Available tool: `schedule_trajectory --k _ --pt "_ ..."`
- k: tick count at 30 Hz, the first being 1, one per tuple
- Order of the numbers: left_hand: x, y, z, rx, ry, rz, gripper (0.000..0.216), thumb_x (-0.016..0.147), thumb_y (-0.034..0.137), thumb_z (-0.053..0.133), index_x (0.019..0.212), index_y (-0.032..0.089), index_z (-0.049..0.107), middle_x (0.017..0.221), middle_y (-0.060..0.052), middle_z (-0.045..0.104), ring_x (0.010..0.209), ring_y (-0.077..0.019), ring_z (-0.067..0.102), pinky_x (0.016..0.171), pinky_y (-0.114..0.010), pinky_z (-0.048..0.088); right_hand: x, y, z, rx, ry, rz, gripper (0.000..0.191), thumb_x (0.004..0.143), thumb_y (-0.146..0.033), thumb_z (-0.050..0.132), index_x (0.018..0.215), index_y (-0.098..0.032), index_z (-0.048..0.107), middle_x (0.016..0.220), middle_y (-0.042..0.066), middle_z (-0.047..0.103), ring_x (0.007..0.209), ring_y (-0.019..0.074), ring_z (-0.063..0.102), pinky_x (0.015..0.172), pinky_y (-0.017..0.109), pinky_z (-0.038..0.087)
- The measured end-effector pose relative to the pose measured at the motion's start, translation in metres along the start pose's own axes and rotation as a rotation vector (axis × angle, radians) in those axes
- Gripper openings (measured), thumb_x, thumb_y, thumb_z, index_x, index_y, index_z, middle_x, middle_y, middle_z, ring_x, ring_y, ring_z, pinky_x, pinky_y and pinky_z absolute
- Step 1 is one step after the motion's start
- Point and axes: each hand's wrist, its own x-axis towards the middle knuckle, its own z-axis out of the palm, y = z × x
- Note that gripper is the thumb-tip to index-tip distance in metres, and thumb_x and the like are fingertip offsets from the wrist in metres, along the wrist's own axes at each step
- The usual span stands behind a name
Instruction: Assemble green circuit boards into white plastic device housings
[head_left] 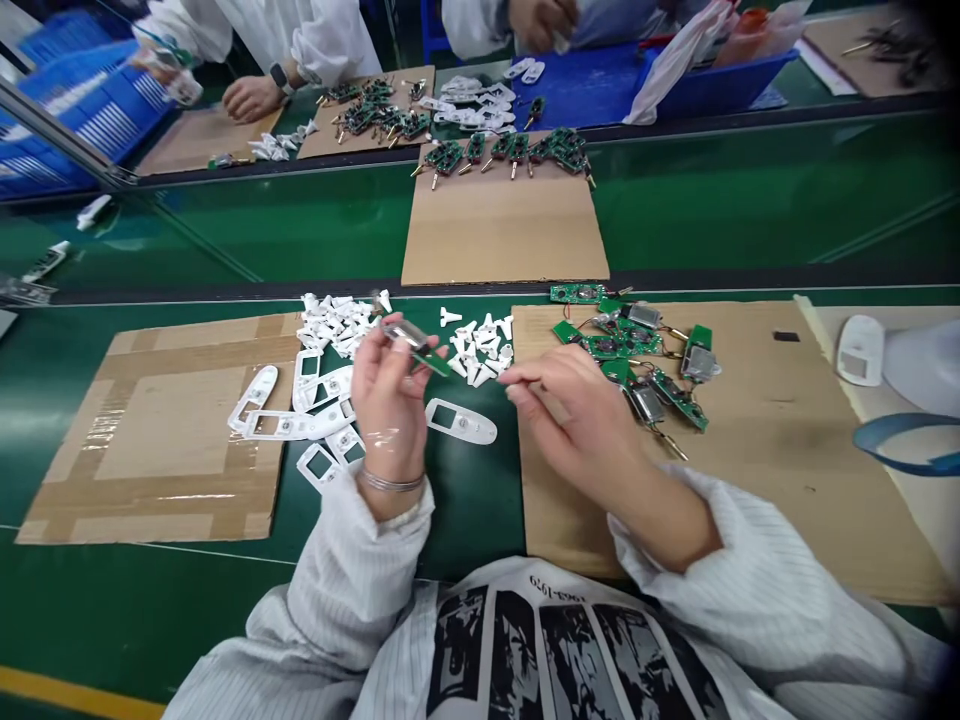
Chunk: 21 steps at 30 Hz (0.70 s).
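My left hand (391, 395) is closed around a small green circuit board (435, 360) with a shiny metallic part on it, raised above the table. To its right, the thumb and forefinger of my right hand (574, 410) are pinched together beside the pile of small white plastic pieces (480, 348); what they hold, if anything, is too small to make out. Another heap of white pieces (334, 322) lies behind my left hand. White oblong casings with square windows (281, 425) lie to its left, and a single white casing (461, 421) lies between my hands.
Several wired circuit boards (630, 345) lie on the right cardboard sheet (750, 500). Another cardboard sheet (172, 420) is at left. Beyond a raised green belt (712, 210), co-workers' hands (253, 98) work near a blue basket (82, 120). A blue-rimmed clear object (915, 445) stands far right.
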Motion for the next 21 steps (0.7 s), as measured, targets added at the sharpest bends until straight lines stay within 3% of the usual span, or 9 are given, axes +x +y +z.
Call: schedule_trajectory --k 4,10,14,18,21 --pt "0.007 0.023 -0.023 -0.08 -0.034 -0.06 0.02 0.083 0.029 0.064 0.101 0.024 0.068 0.092 -0.001 0.064 0.08 -0.0125 0.065 0.075 -0.025 0.055 0.004 0.024 -0.002 -0.263 -0.229 0.021 0.025 0.086 -0.002 0.049 0.096 -0.018 0.066 0.096 0.008 0.069 0.098 0.0271 0.058 0.093 0.047 0.043" --pt "-0.004 0.043 -0.036 -0.217 0.009 -0.117 0.022 0.08 0.028 0.061 0.1 0.022 0.069 0.092 -0.003 0.064 0.076 -0.011 0.06 0.065 -0.018 0.052 0.026 0.028 0.026 -0.51 -0.362 -0.15 0.024 0.087 0.0 0.05 0.095 -0.016 0.066 0.102 0.012 0.063 0.092 0.0254 0.057 0.075 0.035 0.045" --pt "-0.012 0.047 -0.043 -0.273 -0.036 -0.178 0.03 0.077 0.026 0.064 0.106 0.018 0.067 0.09 -0.003 0.061 0.076 -0.0102 0.058 0.065 -0.017 0.051 0.04 0.034 0.034 -0.597 -0.489 -0.207 0.02 0.086 0.001 0.052 0.088 -0.013 0.065 0.092 0.011 0.063 0.086 0.0244 0.057 0.071 0.034 0.044" --pt "-0.019 0.043 -0.045 -0.317 -0.13 -0.342 0.031 0.079 0.023 0.063 0.109 0.016 0.066 0.09 -0.004 0.061 0.073 -0.0108 0.058 0.061 -0.018 0.05 0.042 0.039 0.026 -0.485 -0.465 -0.191 0.021 0.089 -0.003 0.052 0.095 -0.013 0.069 0.097 0.012 0.064 0.093 0.0276 0.058 0.076 0.038 0.046" --pt "-0.025 0.037 -0.04 -0.273 -0.241 -0.386 0.033 0.079 0.026 0.065 0.111 0.016 0.067 0.094 -0.006 0.063 0.073 -0.0127 0.06 0.062 -0.022 0.052 0.035 0.037 0.012 -0.068 -0.292 -0.01 0.019 0.091 -0.011 0.056 0.098 -0.018 0.072 0.102 0.01 0.068 0.097 0.0252 0.061 0.083 0.038 0.049"
